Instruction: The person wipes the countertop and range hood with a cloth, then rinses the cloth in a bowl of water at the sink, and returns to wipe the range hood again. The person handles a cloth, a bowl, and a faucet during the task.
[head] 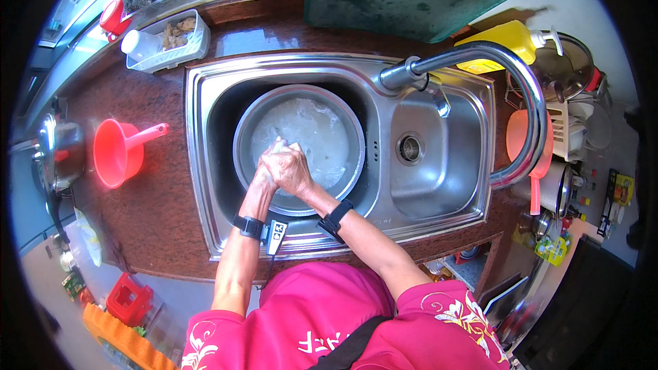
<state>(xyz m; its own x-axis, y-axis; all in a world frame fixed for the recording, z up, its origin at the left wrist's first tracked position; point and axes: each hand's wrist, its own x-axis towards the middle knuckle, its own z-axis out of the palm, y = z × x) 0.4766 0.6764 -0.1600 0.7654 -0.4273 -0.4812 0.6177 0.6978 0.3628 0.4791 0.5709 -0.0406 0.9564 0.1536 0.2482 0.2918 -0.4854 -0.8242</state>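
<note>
A round metal basin [300,93] sits in the large left bowl of a stainless steel sink [198,164], with cloudy water [324,136] inside. Over the basin's near left part, my left hand [266,164] and my right hand [292,167] are pressed together, fingers folded around something pale and wet. A little of it shows above the fingers; what it is I cannot tell, as the hands hide most of it. Both wrists wear black straps.
A curved chrome faucet [529,92] arches over the small right bowl [437,190]. A pink dipper [119,151] lies on the left counter. Behind the sink are a white plastic basket [177,56], a green board [380,0] and a yellow pump bottle [501,43]. An orange-pink strainer or ladle [519,131] stands right.
</note>
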